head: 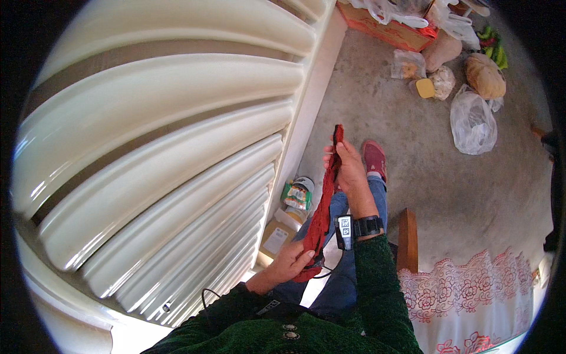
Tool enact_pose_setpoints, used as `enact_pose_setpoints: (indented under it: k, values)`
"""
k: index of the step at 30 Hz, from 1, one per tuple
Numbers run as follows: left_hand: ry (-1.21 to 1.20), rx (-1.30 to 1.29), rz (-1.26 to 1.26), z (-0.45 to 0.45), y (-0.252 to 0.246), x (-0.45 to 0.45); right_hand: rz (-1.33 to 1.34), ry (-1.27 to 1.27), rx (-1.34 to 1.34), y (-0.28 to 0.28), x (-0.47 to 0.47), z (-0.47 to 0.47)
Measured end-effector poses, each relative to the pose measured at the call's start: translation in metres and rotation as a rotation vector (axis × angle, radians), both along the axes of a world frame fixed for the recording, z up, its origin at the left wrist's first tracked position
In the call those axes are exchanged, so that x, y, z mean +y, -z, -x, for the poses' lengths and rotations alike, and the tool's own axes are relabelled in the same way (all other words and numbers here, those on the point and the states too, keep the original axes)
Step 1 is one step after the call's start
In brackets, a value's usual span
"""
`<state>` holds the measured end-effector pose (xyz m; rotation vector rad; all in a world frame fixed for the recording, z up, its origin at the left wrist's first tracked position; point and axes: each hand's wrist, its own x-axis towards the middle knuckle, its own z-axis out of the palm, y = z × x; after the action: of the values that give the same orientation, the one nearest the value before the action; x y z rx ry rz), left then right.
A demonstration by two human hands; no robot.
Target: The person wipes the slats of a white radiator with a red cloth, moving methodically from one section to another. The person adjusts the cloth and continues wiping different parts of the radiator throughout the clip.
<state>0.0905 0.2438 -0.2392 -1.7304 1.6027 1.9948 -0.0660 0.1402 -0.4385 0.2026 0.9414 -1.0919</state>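
A long, narrow strip of red and black fabric (325,201) is stretched between my two hands, above my jeans. It looks bunched or folded lengthwise; its exact kind is unclear. My right hand (351,170) grips its upper part, and a short end pokes out beyond the fingers. Nearer my body, my left hand (287,263) pinches the wider lower part, with the thumb on top. A black strap with a small device (344,232) sits on my right wrist.
White stair balusters (177,177) fill the left side. A green packet (297,196) and a cardboard box (276,239) lie beside them. A plastic bag (474,121), a pumpkin (485,76) and a red box (389,31) stand on the concrete floor. A lace-patterned tablecloth (468,292) is at right.
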Motion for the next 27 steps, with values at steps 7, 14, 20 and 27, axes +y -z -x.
enact_pose_setpoints:
  k: [7, 14, 20, 27]
  values:
    - [-0.06, -0.097, 0.03, -0.002, 0.008, -0.008, 0.488, -0.43, 0.882, -0.042, -0.027, -0.018]
    - [-0.25, -0.11, 0.101, -0.013, 0.019, -0.008, 0.693, -0.695, 1.283, -0.067, -0.041, -0.036]
    - [-0.246, -0.048, 0.191, -0.016, 0.022, -0.001, 0.69, -0.862, 1.348, -0.076, -0.044, -0.041]
    - [-0.306, -0.065, 0.128, -0.018, 0.02, -0.009, 0.603, -0.592, 1.25, -0.07, -0.057, -0.053]
